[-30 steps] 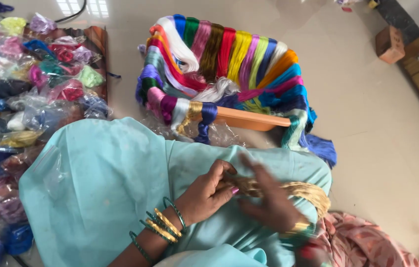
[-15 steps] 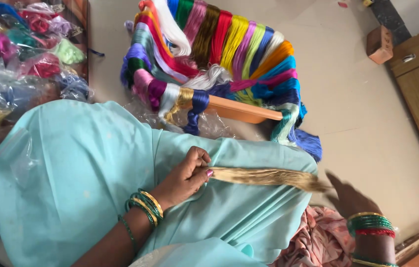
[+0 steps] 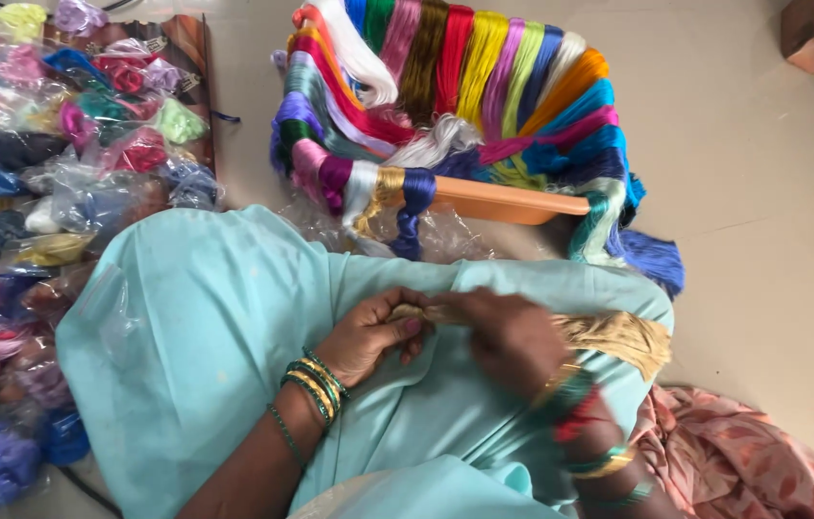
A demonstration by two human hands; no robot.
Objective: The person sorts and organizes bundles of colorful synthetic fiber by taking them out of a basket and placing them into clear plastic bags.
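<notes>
From the head view, my left hand (image 3: 368, 336) pinches one end of a gold thread bundle (image 3: 618, 336) lying across my lap; my right hand (image 3: 513, 336), blurred, closes round it further along. I judge it best to keep the pinch firm and the strands taut and untwisted. Clear bags (image 3: 89, 192) of coloured thread lie on the floor at left; an orange tray (image 3: 513, 200) draped with bright skeins (image 3: 455, 77) sits ahead.

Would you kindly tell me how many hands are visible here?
2: the left hand pinches one end of the golden thread bundle over the lap; the right hand, blurred, grips it midway.
</notes>
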